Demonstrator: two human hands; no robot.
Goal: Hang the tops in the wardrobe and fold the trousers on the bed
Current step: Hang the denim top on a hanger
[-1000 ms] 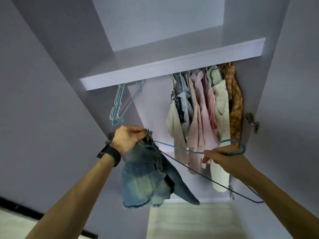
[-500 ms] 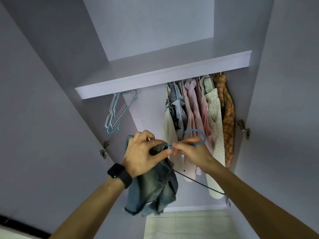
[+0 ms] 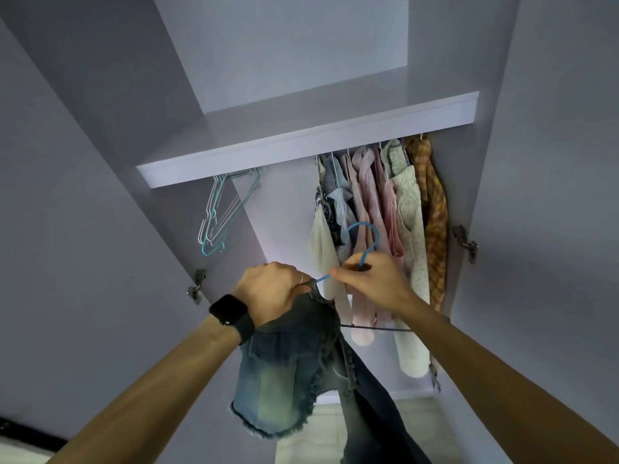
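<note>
While I stand facing the open wardrobe (image 3: 335, 48), its pale lilac walls rise around me and 1 broad shelf (image 3: 301, 145) crosses above the rail space. Under it, on the right, a row of hung tops (image 3: 378, 212) in cream, blue, pink, floral and orange check hangs close together. A cluster of empty hangers (image 3: 221, 212) dangles well apart from them on the left. Metal hinges (image 3: 197, 286) show on both side panels, and a strip of pale floor (image 3: 335, 430) shows low down. Both my arms reach up and forward. My left hand (image 3: 271, 289), with a black watch (image 3: 231, 313) on the wrist and a ring (image 3: 300, 277) on 1 finger, is clenched round the bunched top edge of the denim top (image 3: 291, 363), which hangs below it with its frayed hem spread out. My right hand (image 3: 371, 279) pinches the neck of the blue hanger (image 3: 364, 224) just under its hook, which stands upright in front of the hung tops. 1 wire shoulder runs from my right hand into the denim at my left hand, and the hanger's lower bar shows behind the fabric. Half a second ago my 2 hands touched and the hook leaned over sideways; now they sit slightly apart, and the denim has dropped lower and opened out.
</note>
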